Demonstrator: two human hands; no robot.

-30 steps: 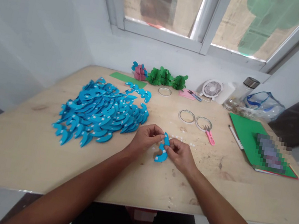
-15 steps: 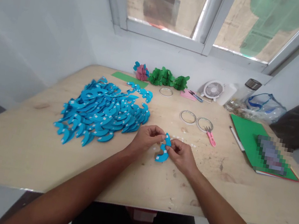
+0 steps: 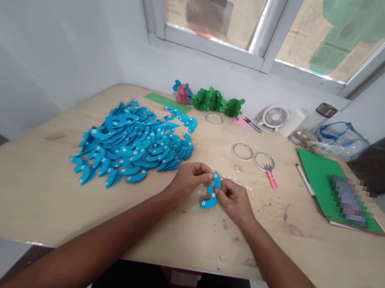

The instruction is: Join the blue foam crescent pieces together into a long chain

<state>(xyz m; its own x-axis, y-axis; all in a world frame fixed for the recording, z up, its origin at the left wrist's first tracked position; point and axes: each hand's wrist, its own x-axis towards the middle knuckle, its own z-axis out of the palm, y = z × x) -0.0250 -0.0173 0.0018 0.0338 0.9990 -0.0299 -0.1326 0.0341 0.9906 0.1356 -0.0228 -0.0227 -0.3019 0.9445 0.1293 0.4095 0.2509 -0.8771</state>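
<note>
Between my two hands, above the middle of the table, is a curved blue paper piece (image 3: 209, 201) with small white squares on it. My left hand (image 3: 193, 176) pinches near its upper end, fingers closed. With thumb and fingers pressed together, my right hand (image 3: 235, 198) grips the same piece from its right side. Both sets of fingertips partly cover it. To the left lies a large heap of similar blue paper pieces (image 3: 136, 141), many bearing white squares. Small white bits (image 3: 234, 179) are scattered on the wood just beyond my hands.
Rolls of tape (image 3: 242, 151) and pink-handled snips (image 3: 272, 177) lie right of centre. Green and pink paper decorations (image 3: 216, 101), a small white fan (image 3: 275, 116) and a bottle (image 3: 318, 116) line the wall. A green folder (image 3: 316, 171) and white pen (image 3: 305, 180) lie at right.
The view has shifted very slightly. Both hands keep their hold on the blue paper piece, with hardly any visible movement.
</note>
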